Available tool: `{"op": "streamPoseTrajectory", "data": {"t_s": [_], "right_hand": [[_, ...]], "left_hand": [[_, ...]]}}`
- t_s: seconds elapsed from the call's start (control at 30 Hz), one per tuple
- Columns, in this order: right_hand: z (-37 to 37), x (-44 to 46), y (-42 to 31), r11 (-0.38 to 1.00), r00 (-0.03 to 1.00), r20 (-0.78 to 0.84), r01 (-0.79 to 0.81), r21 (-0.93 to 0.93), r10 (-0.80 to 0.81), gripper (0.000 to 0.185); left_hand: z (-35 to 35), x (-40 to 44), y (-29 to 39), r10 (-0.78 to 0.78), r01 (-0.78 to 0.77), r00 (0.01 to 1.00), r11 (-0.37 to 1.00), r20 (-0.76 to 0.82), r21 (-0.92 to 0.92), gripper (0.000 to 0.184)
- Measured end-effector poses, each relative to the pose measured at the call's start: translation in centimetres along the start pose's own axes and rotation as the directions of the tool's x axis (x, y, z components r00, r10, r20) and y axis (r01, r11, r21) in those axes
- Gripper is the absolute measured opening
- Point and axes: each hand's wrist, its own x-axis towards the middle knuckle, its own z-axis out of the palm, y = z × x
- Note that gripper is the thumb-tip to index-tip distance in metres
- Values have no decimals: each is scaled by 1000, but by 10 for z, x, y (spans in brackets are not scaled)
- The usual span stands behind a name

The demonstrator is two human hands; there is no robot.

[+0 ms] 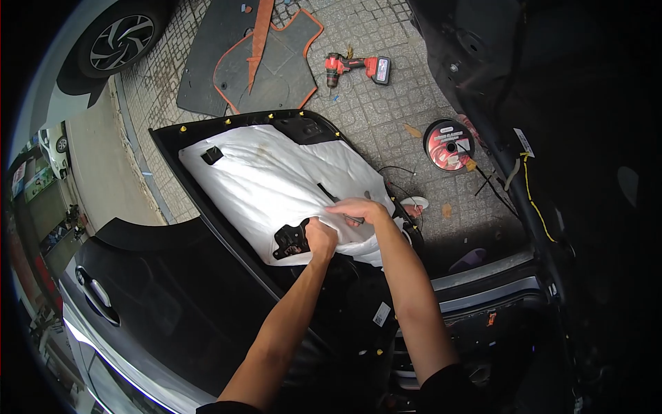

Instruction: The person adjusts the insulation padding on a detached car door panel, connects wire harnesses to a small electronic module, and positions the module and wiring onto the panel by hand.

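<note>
My left hand (321,238) is closed on the white padding (258,172), right beside a dark opening (291,239), probably to steady the loose sheet there. My right hand (361,210) is partly curled round a slim dark object (354,219), whose kind I cannot tell. The padding spreads over the door panel (307,130), whose yellow clips stay exposed along the rim. Beyond, the red drill (355,63) and a wire spool (441,156) rest on the paving (376,127), perhaps kept handy.
</note>
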Motion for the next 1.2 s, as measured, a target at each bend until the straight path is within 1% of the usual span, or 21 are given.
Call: {"op": "streamPoseTrajectory", "data": {"t_s": [0.07, 0.1, 0.13, 0.2, 0.23, 0.3, 0.43, 0.5, 0.53, 0.6, 0.73, 0.8, 0.83, 0.9, 0.93, 1.0, 1.07, 1.13, 1.2], "right_hand": [[5, -1, 0, 999, 999, -19, 47, -4, -47, 46], [6, 0, 1, 997, 997, -25, 71, 15, -70, 44], [6, -1, 3, 997, 997, -20, 73, 15, -72, 44], [7, -6, 10, 984, 988, -7, 155, 85, -155, 43], [6, -4, 17, 985, 989, -9, 151, 87, -150, 43], [7, -1, 24, 955, 979, -53, 202, 215, -195, 42], [5, -11, 10, 972, 987, -27, 161, 170, -159, 40], [8, -17, -3, 985, 997, -46, 74, 155, -67, 39], [7, -13, -1, 985, 997, -47, 76, 156, -69, 39], [9, -5, 4, 990, 998, -19, 63, 128, -61, 36], [13, -7, 9, 982, 994, -20, 107, 157, -106, 34], [9, -10, 8, 980, 994, -2, 111, 165, -112, 37], [10, -7, 8, 980, 994, 1, 111, 167, -113, 37], [12, -2, 10, 981, 991, -29, 135, 139, -132, 31], [13, -1, 13, 981, 991, -25, 131, 143, -128, 31], [12, -1, 15, 971, 991, -46, 129, 201, -122, 29], [13, -2, 17, 963, 990, -67, 133, 234, -121, 29], [16, 1, 20, 953, 989, -88, 140, 267, -120, 29], [21, 9, 26, 889, 968, -237, 184, 420, -89, 29]], "left_hand": [[-2, 3, 1, -25, 24, 999, 999, 27, 47, 24], [-9, 4, 5, -32, 27, 995, 998, 95, 53, 25], [-7, 7, 0, -35, 30, 995, 998, 92, 56, 25], [-2, 11, -3, -20, 15, 998, 996, 53, 88, 26], [-2, 10, 0, -21, 16, 998, 996, 57, 86, 26], [-5, 6, 5, -61, 59, 997, 997, 36, 44, 26], [-3, 5, -4, -22, 21, 999, 1000, 41, 21, 26], [-4, 3, -9, -25, 27, 997, 999, 74, -30, 31], [-3, 4, -11, -23, 25, 997, 999, 74, -29, 31], [-2, 4, -13, -16, 23, 998, 992, 54, -125, 31], [1, 4, -15, 6, -2, 998, 997, 58, -77, 27], [2, 4, -15, 60, -60, 998, 980, -8, -192, 27], [0, 3, -12, 58, -59, 998, 980, -9, -189, 27], [-3, 1, -6, 37, -35, 999, 996, 23, -84, 25], [-3, 2, -8, 32, -30, 999, 996, 26, -81, 25], [-2, 4, -6, 37, -36, 999, 998, 22, -60, 25], [-5, 2, -7, 34, -31, 999, 995, 28, -90, 24], [-9, 2, -8, 64, -57, 997, 991, 49, -124, 27], [-27, 2, -10, 124, -115, 972, 992, 197, -57, 35]]}}
